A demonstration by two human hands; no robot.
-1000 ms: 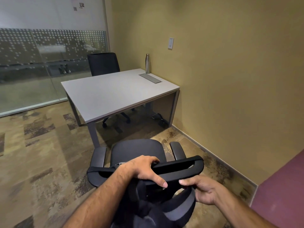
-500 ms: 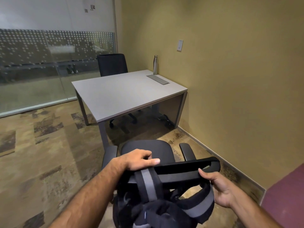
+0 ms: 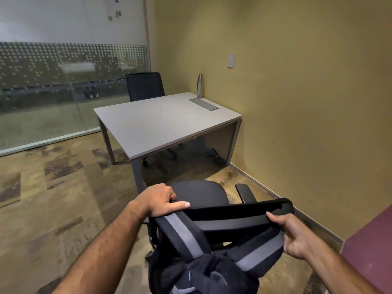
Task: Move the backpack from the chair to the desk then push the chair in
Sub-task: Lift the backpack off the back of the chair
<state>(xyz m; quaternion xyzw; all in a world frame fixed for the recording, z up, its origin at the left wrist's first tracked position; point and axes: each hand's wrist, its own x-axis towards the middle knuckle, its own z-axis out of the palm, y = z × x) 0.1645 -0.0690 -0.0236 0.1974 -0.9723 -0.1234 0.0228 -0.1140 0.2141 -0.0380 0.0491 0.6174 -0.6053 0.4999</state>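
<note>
A black backpack (image 3: 203,270) with grey-striped straps hangs behind the back of a black office chair (image 3: 201,193), at the bottom centre of the head view. My left hand (image 3: 161,200) grips the top of one strap at the chair back's left end. My right hand (image 3: 290,234) holds the other strap beside the chair back's right end. The chair's seat faces the grey desk (image 3: 161,124), which stands a short way ahead. The backpack's lower part is cut off by the frame edge.
A steel bottle (image 3: 199,85) and a flat grey cable cover (image 3: 204,104) sit at the desk's far right. A second black chair (image 3: 145,85) stands behind the desk. A yellow wall runs along the right, frosted glass at the left, patterned carpet below.
Both hands have raised the backpack's straps up toward the top of the chair back, and the view has shifted left, putting the desk and chair further right in frame.
</note>
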